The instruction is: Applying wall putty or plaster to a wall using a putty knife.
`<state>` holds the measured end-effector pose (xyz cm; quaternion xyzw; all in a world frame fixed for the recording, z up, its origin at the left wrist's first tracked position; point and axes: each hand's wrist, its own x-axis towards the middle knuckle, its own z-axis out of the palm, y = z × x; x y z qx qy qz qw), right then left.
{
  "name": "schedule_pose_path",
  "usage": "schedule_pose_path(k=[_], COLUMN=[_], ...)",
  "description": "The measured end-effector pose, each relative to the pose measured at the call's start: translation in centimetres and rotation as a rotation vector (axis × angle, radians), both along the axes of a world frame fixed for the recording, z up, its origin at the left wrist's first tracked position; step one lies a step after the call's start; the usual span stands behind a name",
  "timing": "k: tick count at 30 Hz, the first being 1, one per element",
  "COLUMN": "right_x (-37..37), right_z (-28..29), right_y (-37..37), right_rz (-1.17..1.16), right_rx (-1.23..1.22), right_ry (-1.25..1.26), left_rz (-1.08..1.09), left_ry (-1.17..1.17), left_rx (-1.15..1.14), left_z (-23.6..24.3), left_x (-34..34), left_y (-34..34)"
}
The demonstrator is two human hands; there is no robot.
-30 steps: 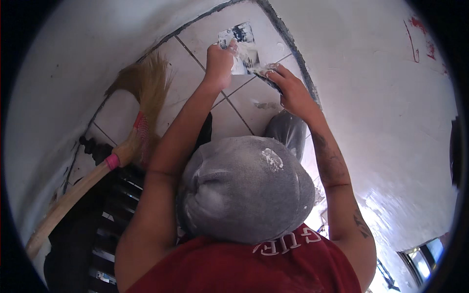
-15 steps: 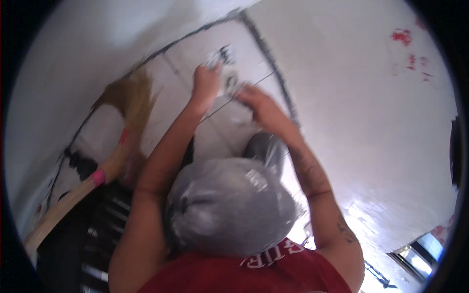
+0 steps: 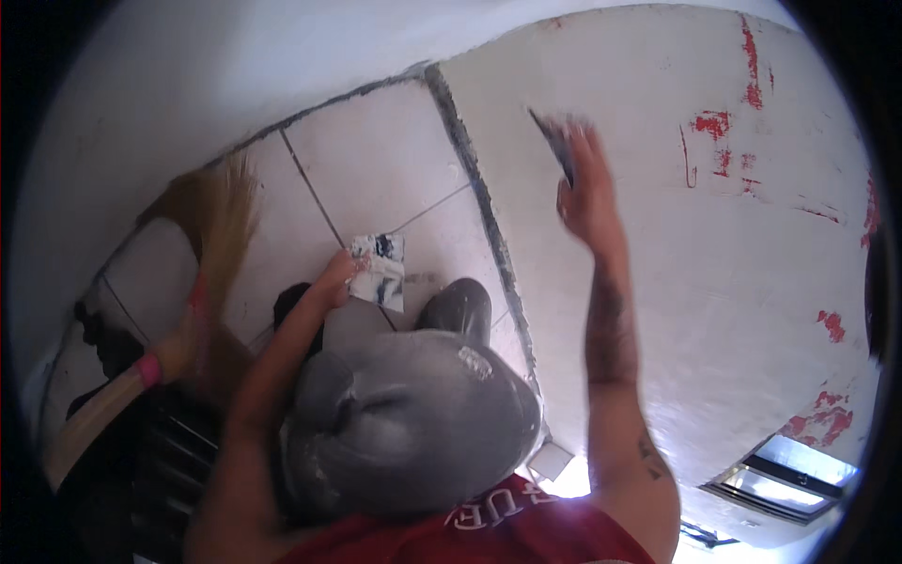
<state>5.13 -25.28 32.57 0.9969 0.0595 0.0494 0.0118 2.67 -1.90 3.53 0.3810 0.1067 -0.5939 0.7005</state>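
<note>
My left hand (image 3: 331, 279) is closed on the edge of a flat rectangular plate (image 3: 387, 282), smeared with white putty and dark patches, held low over the tiled floor (image 3: 376, 150) by my knees. Up at the pale wall (image 3: 526, 216) on the right, my right hand (image 3: 590, 193) grips a thin flat putty scraper (image 3: 554, 141). The scraper shows almost edge-on, its dark blade slanting up and left. Fingers lie along its back, blurred by motion. Whether the blade touches the wall, I cannot tell.
A straw broom (image 3: 211, 221) with a wooden handle leans at the left, beside a black slatted object (image 3: 174, 451). Red patches (image 3: 712, 124) mark the right wall. A rough dark strip (image 3: 470, 160) runs where floor meets wall. An opening with a dark frame (image 3: 789, 479) shows at lower right.
My hands have moved apart. The right went from beside the plate over the floor up and right to the wall with the scraper; the left drew the plate back toward my knees.
</note>
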Motion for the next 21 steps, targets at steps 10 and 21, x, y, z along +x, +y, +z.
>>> schedule_pose_path(k=[10, 21], right_x=[12.6, 15.6], right_z=[-1.8, -1.2], right_y=[-3.4, -6.4], right_rz=[0.354, 0.332], right_rx=[-1.085, -1.243], right_ry=[0.008, -0.108], left_rz=[-0.093, -0.370], left_ry=[-0.976, -1.534], left_rx=[-0.360, -0.119], left_z=[-7.8, -5.0], left_x=[-4.6, -2.9], left_y=[0.6, 2.5])
